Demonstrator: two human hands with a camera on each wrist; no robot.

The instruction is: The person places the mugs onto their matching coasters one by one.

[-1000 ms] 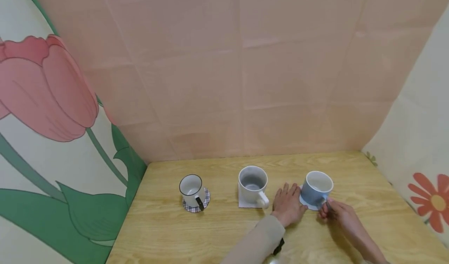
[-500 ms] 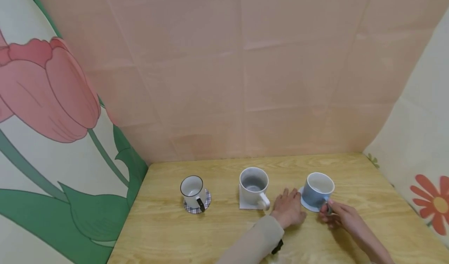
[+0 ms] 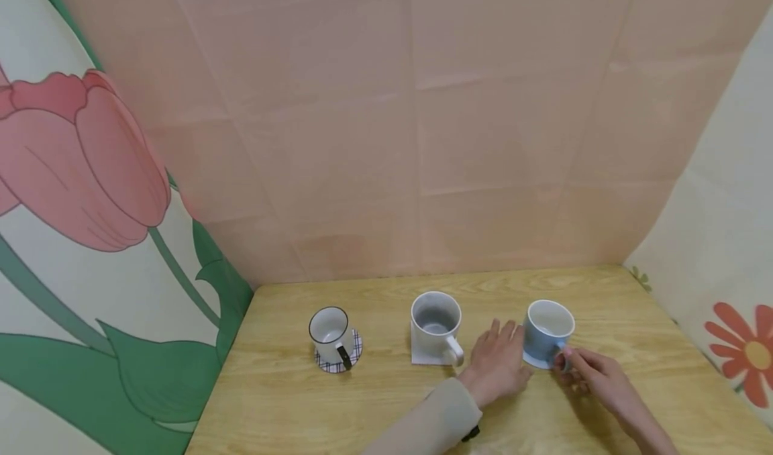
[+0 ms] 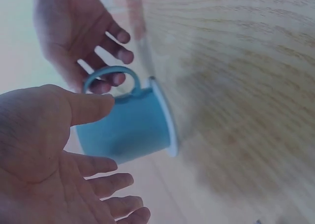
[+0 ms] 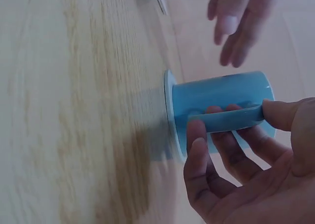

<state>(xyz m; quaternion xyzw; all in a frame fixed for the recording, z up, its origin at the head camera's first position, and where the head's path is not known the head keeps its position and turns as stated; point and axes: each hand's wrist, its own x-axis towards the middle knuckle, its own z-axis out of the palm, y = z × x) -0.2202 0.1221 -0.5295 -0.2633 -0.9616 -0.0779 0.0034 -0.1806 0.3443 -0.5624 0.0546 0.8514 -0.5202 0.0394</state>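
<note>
A blue mug [image 3: 540, 342] with a white inside stands upright on a round light-blue coaster [image 3: 535, 362] at the table's right. My right hand [image 3: 598, 378] holds its handle [image 5: 226, 120]; in the right wrist view the fingers reach behind the handle and the thumb touches its upper end. To the mug's left is my left hand [image 3: 496, 364], fingers extended and slightly spread, gripping nothing. In the left wrist view that hand [image 4: 64, 160] is near the mug [image 4: 128, 130], its thumb overlapping the mug's outline; whether it touches cannot be told.
A larger white mug [image 3: 431, 337] stands on a square white coaster [image 3: 423, 358], left of my left hand. Farther left, a black-rimmed white mug [image 3: 327, 347] with a black handle sits on a checked round coaster [image 3: 356, 354]. Pink cloth [image 3: 423, 139] hangs behind the wooden table [image 3: 272, 388].
My left hand has come away from the coaster's edge and is now raised beside the blue mug. My right hand stays at the handle. The mugs have not moved on the table.
</note>
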